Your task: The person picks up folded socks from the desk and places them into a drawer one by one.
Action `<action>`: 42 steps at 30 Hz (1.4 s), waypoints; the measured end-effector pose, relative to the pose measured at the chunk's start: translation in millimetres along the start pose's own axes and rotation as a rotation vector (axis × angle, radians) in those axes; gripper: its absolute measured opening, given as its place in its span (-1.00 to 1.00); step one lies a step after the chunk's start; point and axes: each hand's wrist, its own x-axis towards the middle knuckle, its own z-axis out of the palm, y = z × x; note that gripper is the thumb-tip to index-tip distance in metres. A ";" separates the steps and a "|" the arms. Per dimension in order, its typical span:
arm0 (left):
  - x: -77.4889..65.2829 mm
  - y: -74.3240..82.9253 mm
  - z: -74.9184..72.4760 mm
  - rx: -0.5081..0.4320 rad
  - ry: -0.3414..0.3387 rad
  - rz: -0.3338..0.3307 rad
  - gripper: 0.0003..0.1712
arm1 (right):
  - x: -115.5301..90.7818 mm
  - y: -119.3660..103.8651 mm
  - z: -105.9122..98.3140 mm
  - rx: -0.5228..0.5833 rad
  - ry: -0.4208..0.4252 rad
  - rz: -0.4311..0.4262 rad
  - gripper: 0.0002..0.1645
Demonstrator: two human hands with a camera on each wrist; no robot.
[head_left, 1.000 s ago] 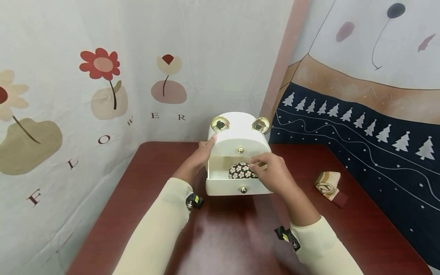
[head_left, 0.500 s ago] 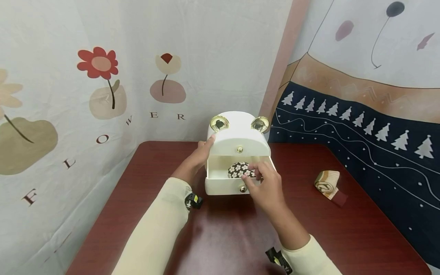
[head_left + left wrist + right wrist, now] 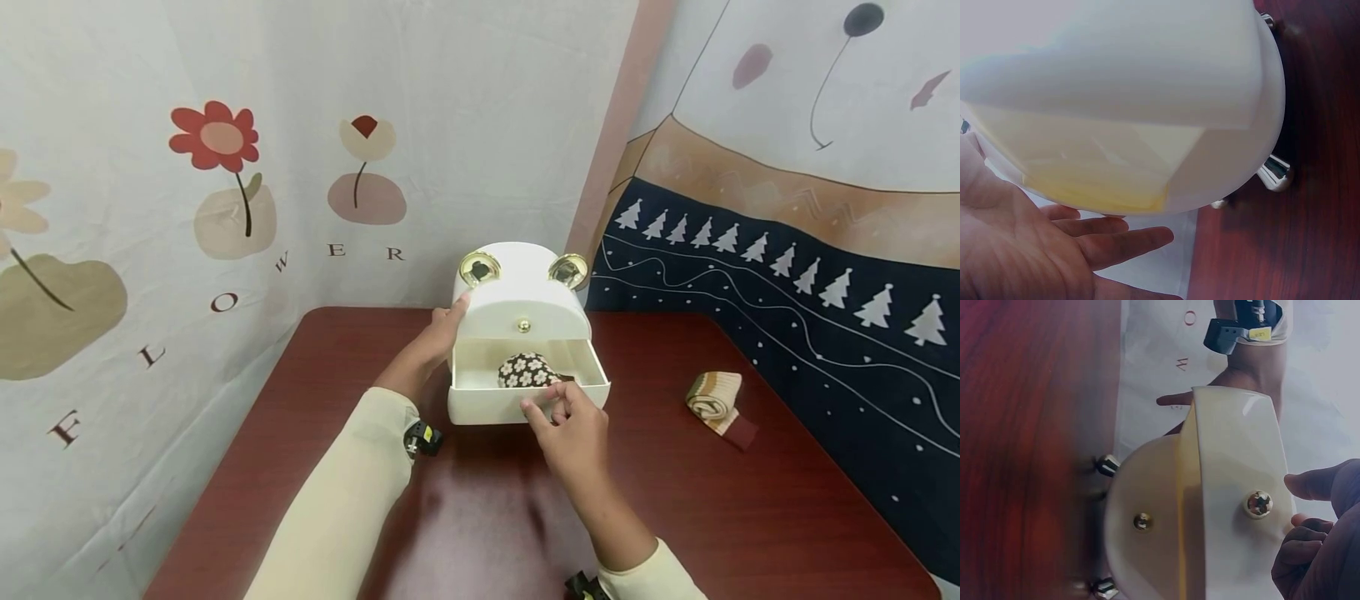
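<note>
A white oval cabinet (image 3: pixel 517 312) with gold trim has its middle drawer (image 3: pixel 491 407) pulled out. A dark cloth bundle with white flowers (image 3: pixel 525 370) lies inside, its narrow dark end towards the right. My left hand (image 3: pixel 438 337) rests along the cabinet's left side; in the left wrist view its fingers (image 3: pixel 1125 245) are stretched out beside the shell. My right hand (image 3: pixel 573 433) is at the drawer's front rim, fingers loosely bent and thumb apart, holding nothing. The gold knob (image 3: pixel 1259 505) is free of the hand in the right wrist view.
A rolled striped knit piece (image 3: pixel 714 400) with a dark red end lies on the table (image 3: pixel 757 517) to the right. Behind the cabinet hangs a printed wall cloth (image 3: pixel 480 125). Gold feet (image 3: pixel 1107 465) support the cabinet, with a lower knob (image 3: pixel 1142 522) beneath the drawer.
My right hand has drawn back from the flowered bundle, down and slightly left towards me, to the drawer's front rim. More of the bundle shows. My left hand stays in place.
</note>
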 end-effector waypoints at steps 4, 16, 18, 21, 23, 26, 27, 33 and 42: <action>-1.7 -0.5 -1.3 0.013 -0.018 -0.008 -0.05 | -3.8 4.0 2.6 0.006 -0.014 0.042 -0.68; -3.3 -1.3 -2.3 -0.001 -0.028 -0.006 -0.17 | -11.3 13.4 10.7 -0.006 0.000 0.087 -0.68; -2.1 -2.2 -2.6 0.001 -0.027 0.002 -0.17 | -11.2 14.1 12.0 -0.008 0.005 0.086 -0.69; -1.5 -2.5 -3.0 0.011 -0.025 0.002 -0.14 | -10.6 13.7 13.7 -0.002 0.009 0.084 -0.71; -0.9 -3.2 -2.8 0.013 -0.022 0.012 -0.12 | -10.4 13.3 14.9 0.006 0.013 0.082 -0.72; -1.3 -3.6 -2.3 0.014 -0.024 0.009 -0.14 | -8.4 12.6 17.0 0.011 0.015 0.074 -0.74; -1.5 -3.9 -2.1 0.011 -0.023 0.005 -0.15 | -7.6 12.4 17.7 0.013 0.013 0.071 -0.74; -3.3 -4.8 -3.2 0.016 -0.041 -0.031 -0.09 | 0.6 13.9 22.6 -0.001 0.000 0.093 -0.73; 0.3 -7.6 -4.2 0.013 -0.037 0.002 -0.09 | 20.2 14.3 33.0 -0.062 -0.010 0.113 -0.71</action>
